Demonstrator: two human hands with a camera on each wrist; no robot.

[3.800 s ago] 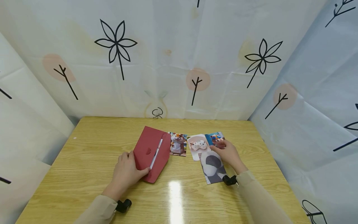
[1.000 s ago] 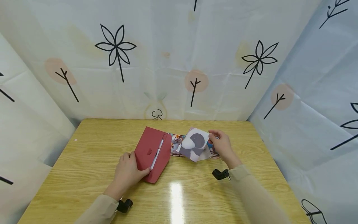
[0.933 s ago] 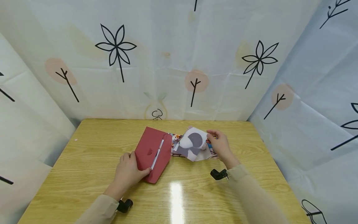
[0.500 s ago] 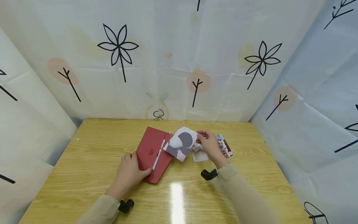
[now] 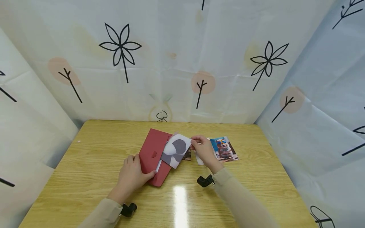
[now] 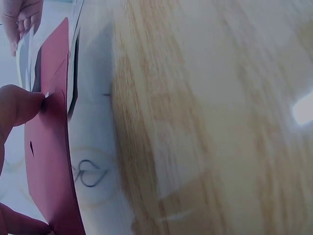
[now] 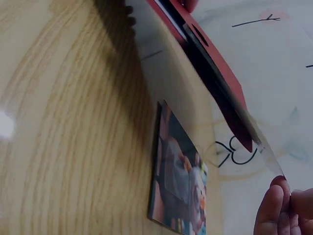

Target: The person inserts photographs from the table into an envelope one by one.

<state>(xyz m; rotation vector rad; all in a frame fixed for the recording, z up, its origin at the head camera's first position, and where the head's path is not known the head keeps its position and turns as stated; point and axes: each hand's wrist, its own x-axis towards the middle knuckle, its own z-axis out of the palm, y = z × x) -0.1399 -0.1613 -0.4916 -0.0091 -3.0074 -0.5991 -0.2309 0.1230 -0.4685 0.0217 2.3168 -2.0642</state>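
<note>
My left hand (image 5: pixel 131 172) grips a red envelope (image 5: pixel 149 148) by its left edge, the thumb pressing near its opening. The envelope is tilted up off the table in the left wrist view. Inside the slot a strip of white paper (image 5: pixel 158 166) shows. My right hand (image 5: pixel 204 152) pinches the right corner of a photo card (image 5: pixel 175 150) with a grey-and-white picture. This card's left edge lies at the envelope's opening, seemingly within it; how deep it sits is hidden.
On the wooden table (image 5: pixel 91 164), a photo of an animal in coloured glasses (image 5: pixel 223 148) lies right of my right hand. A white-edged card (image 5: pixel 199 160) is mostly covered by that hand. Another photo (image 5: pixel 187 155) shows partly behind the held card. Patterned cloth (image 5: pixel 171 79) hangs behind.
The right hand has picked up the grey-and-white photo card from the right and carried it left to the envelope's opening. The left hand has stayed on the envelope.
</note>
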